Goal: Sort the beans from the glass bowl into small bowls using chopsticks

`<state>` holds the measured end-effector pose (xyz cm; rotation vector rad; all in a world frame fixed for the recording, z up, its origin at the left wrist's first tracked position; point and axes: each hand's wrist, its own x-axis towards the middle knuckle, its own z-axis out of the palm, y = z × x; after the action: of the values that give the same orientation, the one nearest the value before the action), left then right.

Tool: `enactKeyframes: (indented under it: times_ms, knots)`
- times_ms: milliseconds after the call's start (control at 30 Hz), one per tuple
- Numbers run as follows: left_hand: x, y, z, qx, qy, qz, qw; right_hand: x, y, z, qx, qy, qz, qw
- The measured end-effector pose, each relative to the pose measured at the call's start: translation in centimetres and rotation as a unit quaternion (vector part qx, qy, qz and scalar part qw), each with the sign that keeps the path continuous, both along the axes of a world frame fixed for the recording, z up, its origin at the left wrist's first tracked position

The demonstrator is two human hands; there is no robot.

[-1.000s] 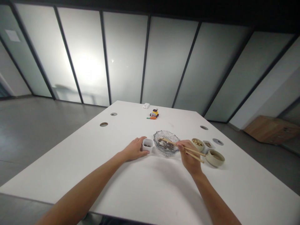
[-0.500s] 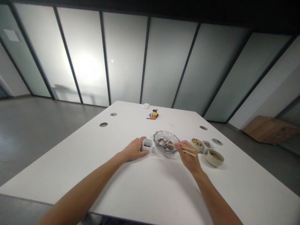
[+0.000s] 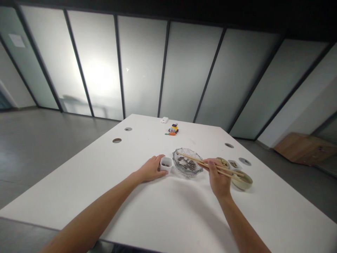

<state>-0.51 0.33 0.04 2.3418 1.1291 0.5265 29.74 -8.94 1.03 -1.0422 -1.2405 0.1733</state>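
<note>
My left hand [image 3: 151, 169] rests on the white table with thumb and fingers around the near-left side of a small white square cup [image 3: 165, 170], which has some small dark pieces inside. Just right of it stands a clear scalloped glass bowl [image 3: 181, 171], holding many small dark beans or beads, with a pale patch showing at its middle. In my right hand [image 3: 219, 181] is a pair of wooden chopsticks [image 3: 191, 157], closed around by the fingers. Their tips reach over the bowl's far-left rim; whether anything is pinched between them is too small to tell.
Beyond my right hand are a cream bowl of pale nuts [image 3: 223, 161], a white square dish [image 3: 235, 163] and another cream bowl [image 3: 242, 185]. Farther back lie a toy vehicle [image 3: 173, 129], an orange toy carrot [image 3: 172, 134] and a white object [image 3: 164, 120]. Round holes [image 3: 117, 140] pierce the table.
My right hand has shifted rightward, and the chopstick tips have risen from among the dark pieces to the bowl's far-left rim. My left hand stays at the cup.
</note>
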Motion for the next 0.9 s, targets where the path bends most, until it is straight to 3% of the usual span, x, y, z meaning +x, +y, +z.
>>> enactKeyframes:
  times_ms: [100, 200, 333, 433, 567, 700, 900]
  knots:
    - [0.0, 0.0, -0.1, 0.010, -0.007, -0.009, 1.000, -1.4, 0.0, -0.5, -0.019, 0.066, 0.080, 0.994]
    - [0.0, 0.0, -0.3, 0.014, -0.016, -0.007, 1.000, -2.6, 0.1, -0.9, -0.051, 0.040, 0.100, 0.993]
    - [-0.1, 0.1, -0.4, 0.015, -0.021, -0.005, 1.000, -2.7, 0.3, -0.8, -0.061, 0.006, 0.057, 0.996]
    - [-0.2, 0.2, -0.5, 0.012, -0.018, -0.003, 1.000, -1.3, 0.2, -0.2, -0.045, -0.018, -0.015, 0.999]
    - [-0.2, 0.4, -0.7, 0.011, -0.011, -0.004, 1.000, 1.0, 0.2, 0.5, -0.017, -0.153, -0.092, 0.984]
    - [-0.3, 0.4, -0.8, 0.011, -0.013, -0.010, 1.000, 2.2, 0.4, 0.4, -0.027, -0.221, -0.075, 0.972]
    - [-0.3, 0.4, -0.6, 0.013, -0.011, -0.010, 1.000, 2.5, 0.8, 0.0, -0.054, -0.205, -0.036, 0.977]
